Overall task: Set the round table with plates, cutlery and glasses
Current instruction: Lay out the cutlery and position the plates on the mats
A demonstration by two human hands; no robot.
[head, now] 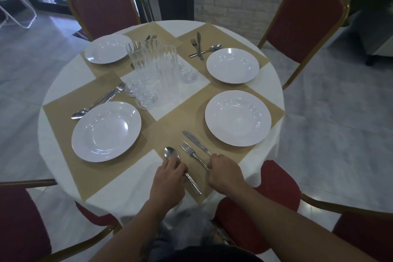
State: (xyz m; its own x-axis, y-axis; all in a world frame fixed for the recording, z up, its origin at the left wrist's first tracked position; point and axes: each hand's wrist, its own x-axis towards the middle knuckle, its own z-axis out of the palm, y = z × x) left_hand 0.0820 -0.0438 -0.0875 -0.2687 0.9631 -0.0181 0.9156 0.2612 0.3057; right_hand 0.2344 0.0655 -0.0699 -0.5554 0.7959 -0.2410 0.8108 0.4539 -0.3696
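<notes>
Several white plates sit on tan placemats on the round table (pixel 53 100); the nearest are the left plate (pixel 106 131) and the right plate (pixel 237 118). At the near edge my left hand (pixel 169 178) grips a spoon (pixel 171 153) by its handle. My right hand (pixel 225 172) holds the handles of a fork (pixel 189 151) and a knife (pixel 194 140). Several clear glasses (pixel 167 74) stand clustered in the table's middle. More cutlery lies by the left plate (pixel 100 101) and crossed at the far right (pixel 200 50).
Red padded chairs with gold frames ring the table: far left (pixel 102 6), far right (pixel 304 21), near right (pixel 276 195) and near left (pixel 19 223). A white cloth covers the table. A plant stands behind the far left chair.
</notes>
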